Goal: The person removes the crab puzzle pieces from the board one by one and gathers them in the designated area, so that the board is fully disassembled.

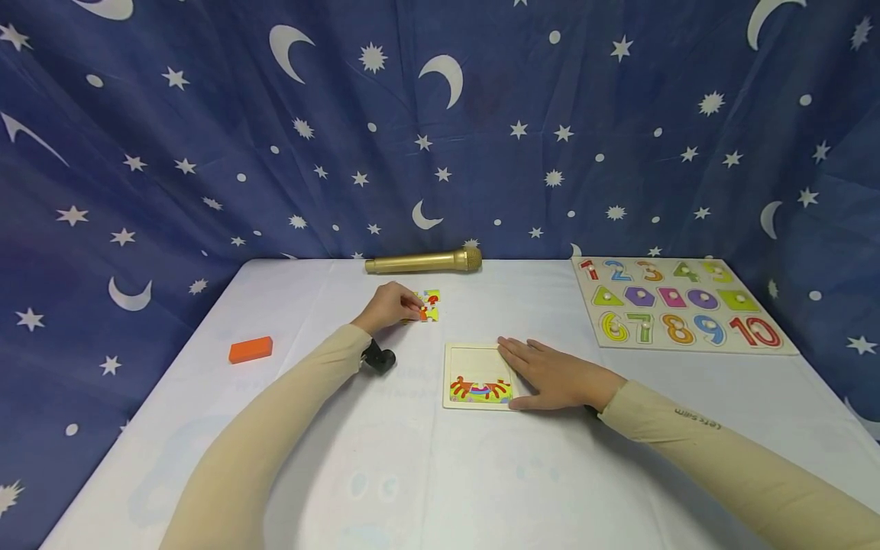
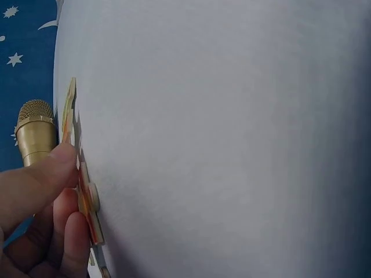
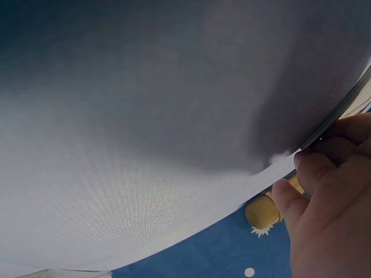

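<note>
By the back of the table my left hand (image 1: 390, 305) has thumb and fingertips closed on a small red-and-yellow jigsaw piece (image 2: 68, 119). More jigsaw pieces (image 1: 431, 296) lie right around its fingertips, partly hidden by the hand. My right hand (image 1: 550, 374) lies with fingers extended along the right edge of a square wooden puzzle tray (image 1: 448, 374). Inside the tray, joined pieces (image 1: 480, 391) showing red crab legs fill the bottom strip; bare wood shows above them. In the right wrist view my right fingers bend a little at the tray's edge.
A gold microphone (image 1: 419, 263) lies along the back edge, beyond the left hand. An orange block (image 1: 250, 350) sits at the left. At the back right lies a peg board (image 1: 681, 305) of numbers and shapes. A blue curtain (image 1: 481, 153) with moons and stars hangs behind the table.
</note>
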Motion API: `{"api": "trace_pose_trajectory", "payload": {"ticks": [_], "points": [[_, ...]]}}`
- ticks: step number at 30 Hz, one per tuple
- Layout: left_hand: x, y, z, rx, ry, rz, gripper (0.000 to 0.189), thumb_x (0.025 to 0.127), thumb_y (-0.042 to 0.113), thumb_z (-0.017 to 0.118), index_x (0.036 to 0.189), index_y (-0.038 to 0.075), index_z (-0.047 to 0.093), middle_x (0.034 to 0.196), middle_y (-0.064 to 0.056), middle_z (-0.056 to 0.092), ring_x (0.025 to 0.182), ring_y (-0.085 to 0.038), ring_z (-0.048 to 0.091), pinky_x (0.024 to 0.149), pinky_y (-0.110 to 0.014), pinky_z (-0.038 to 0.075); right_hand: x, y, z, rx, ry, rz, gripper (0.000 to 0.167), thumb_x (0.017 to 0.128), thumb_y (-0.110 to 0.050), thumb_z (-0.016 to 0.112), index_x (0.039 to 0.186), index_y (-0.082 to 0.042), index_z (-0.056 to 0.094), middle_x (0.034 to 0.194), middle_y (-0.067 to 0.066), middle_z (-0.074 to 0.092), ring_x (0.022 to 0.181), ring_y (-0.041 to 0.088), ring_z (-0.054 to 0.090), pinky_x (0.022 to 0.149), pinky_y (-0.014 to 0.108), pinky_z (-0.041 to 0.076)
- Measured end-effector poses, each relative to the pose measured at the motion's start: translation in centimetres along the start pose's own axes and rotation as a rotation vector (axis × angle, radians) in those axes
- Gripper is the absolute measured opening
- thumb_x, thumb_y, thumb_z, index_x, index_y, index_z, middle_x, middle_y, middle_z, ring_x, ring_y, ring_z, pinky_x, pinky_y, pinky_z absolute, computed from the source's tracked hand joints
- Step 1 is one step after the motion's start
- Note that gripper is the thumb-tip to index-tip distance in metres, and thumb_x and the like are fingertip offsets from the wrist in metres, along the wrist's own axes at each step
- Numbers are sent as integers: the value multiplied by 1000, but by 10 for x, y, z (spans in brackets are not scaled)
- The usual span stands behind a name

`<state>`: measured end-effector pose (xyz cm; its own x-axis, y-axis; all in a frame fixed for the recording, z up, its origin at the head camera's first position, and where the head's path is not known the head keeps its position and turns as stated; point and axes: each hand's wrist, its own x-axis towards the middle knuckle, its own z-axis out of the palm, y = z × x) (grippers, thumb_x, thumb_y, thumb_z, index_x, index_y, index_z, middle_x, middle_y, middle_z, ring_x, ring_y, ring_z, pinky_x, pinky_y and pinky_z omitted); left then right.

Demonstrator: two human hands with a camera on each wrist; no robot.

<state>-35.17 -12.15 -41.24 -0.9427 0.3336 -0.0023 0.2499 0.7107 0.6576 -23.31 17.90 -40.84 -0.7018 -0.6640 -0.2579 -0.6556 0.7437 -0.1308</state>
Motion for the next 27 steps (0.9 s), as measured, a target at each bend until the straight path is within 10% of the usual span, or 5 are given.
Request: {"api": "trace_pose_trajectory", "payload": {"ticks": [27], "points": [[1, -7, -10, 116, -41, 36, 38, 70, 10, 82, 105, 2, 71, 100, -13, 70, 86, -20, 60, 80, -31, 49, 0, 1, 0, -11, -3, -1, 92, 87, -64, 47, 150, -5, 16, 159, 9, 12, 146, 24, 15, 117, 45, 18]]}}
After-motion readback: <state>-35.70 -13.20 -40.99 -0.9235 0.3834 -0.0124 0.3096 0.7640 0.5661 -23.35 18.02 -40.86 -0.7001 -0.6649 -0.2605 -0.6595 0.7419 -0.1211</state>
